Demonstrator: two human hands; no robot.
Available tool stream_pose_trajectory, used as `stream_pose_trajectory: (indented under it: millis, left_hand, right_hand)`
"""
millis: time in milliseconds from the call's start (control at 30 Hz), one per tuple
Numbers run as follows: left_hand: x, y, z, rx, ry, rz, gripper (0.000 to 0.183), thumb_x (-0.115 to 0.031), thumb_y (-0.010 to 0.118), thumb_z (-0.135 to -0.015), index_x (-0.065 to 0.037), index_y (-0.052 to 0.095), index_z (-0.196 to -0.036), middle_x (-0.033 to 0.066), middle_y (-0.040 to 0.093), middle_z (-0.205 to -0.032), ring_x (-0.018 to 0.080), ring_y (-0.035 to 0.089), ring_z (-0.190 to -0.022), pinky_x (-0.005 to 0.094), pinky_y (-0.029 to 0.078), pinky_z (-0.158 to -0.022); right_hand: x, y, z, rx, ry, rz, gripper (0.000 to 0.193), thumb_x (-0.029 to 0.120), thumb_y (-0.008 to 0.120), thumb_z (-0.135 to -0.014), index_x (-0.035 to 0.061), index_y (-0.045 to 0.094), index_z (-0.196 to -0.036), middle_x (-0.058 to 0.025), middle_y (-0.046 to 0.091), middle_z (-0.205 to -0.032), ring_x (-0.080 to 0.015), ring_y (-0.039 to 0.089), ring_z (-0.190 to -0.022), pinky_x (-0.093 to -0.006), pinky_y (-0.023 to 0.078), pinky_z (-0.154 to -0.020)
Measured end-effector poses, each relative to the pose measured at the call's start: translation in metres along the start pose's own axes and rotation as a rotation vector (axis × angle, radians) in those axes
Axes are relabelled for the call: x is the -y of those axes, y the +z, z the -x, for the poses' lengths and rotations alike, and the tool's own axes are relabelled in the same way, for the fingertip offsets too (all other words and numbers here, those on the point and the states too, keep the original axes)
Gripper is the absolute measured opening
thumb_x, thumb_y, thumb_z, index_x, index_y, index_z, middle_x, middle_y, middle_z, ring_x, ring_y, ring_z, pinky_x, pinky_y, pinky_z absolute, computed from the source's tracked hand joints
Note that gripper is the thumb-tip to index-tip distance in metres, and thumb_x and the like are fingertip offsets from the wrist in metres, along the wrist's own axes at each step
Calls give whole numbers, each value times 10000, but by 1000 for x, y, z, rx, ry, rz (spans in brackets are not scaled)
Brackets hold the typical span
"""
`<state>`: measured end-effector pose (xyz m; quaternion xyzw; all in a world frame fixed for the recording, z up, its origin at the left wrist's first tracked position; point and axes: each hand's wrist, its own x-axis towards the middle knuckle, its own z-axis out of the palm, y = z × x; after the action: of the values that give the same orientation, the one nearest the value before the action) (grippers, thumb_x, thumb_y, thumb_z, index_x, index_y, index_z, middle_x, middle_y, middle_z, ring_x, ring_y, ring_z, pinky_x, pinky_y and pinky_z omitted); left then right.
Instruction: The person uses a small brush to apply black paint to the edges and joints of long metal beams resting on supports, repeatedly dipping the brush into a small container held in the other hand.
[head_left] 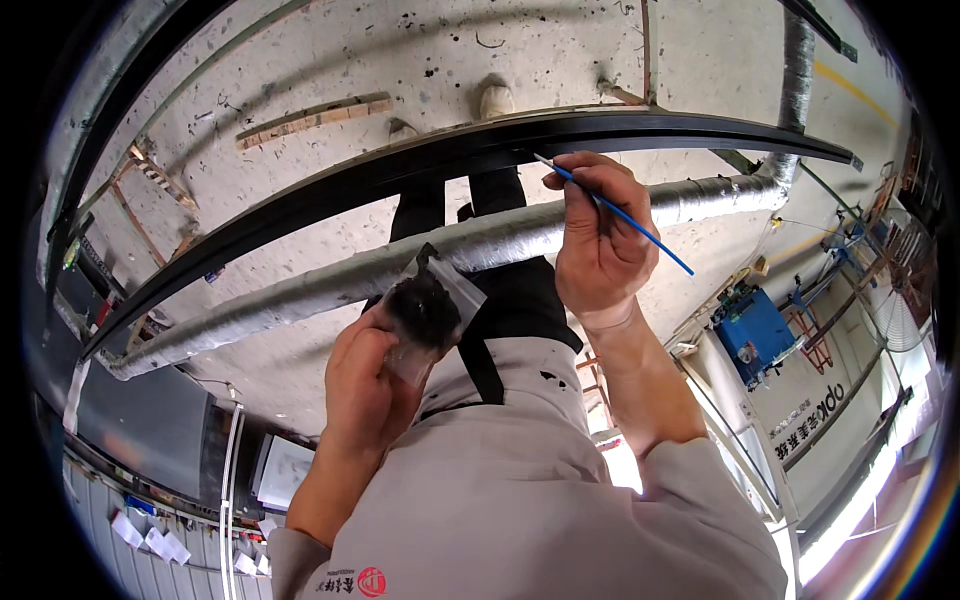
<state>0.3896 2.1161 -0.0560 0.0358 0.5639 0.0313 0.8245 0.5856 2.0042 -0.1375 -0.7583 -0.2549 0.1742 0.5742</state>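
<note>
Evidently the left hand (368,372) is closed around a clear plastic zip bag (465,290) with a black mass (422,308) inside, probably light, soft and slippery, best held by its lower end. The right hand (605,245) pinches a fine blue-handled paintbrush (665,251), likely light and stiff, best gripped just behind the ferrule. Just beyond that grip runs a black bar (680,128); whether the tip touches it, I cannot tell. Behind both grips, the shirt (480,490) carries a red round emblem (371,582); well off rightward, dark lettering (826,402) marks a pale panel (790,395).
</note>
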Motion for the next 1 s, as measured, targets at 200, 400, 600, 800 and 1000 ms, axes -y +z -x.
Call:
stream_pose_trajectory:
  millis: [200, 400, 600, 800, 1000]
  left_hand:
    - [0, -10, -5, -2, -22, 34, 496, -29, 340, -843, 131, 521, -1275, 217, 594, -1263, 311, 573, -1205, 485, 429, -1091]
    - [0, -7, -5, -26, -5, 31, 462, -59, 366, -842, 123, 541, -1229, 218, 618, -1204, 315, 598, -1143, 479, 452, -1048]
    - [-2, -5, -4, -82, 7, 8, 432, -97, 391, -836, 118, 557, -1172, 219, 641, -1129, 321, 633, -1044, 454, 477, -996]
    - [-2, -1, -3, -96, 2, 27, 423, -101, 399, -837, 108, 562, -1165, 214, 646, -1121, 310, 639, -1040, 441, 492, -973]
    - [-2, -1, -3, -64, -1, 37, 407, -102, 401, -847, 95, 569, -1161, 203, 649, -1125, 303, 640, -1052, 437, 495, -983]
  right_hand:
    - [-6, 3, -3, 45, -37, 77, 157, -133, 588, -891, -54, 575, -1026, -205, 663, -998, -244, 679, -833, -297, 559, -754]
    - [-9, 4, -5, 59, -65, 130, 151, -137, 605, -872, -46, 591, -992, -201, 669, -972, -264, 679, -841, -295, 543, -754]
    - [-8, 4, -8, 89, -93, 167, 180, -142, 627, -843, -31, 601, -983, -197, 672, -941, -304, 674, -840, -322, 538, -761]
    - [-5, 3, -8, 132, -81, 212, 193, -141, 630, -836, -12, 612, -977, -171, 677, -960, -320, 656, -889, -353, 527, -819]
    - [-6, 2, -11, 161, -139, 261, 201, -139, 638, -827, -7, 617, -978, -165, 679, -969, -323, 653, -889, -352, 525, -816]
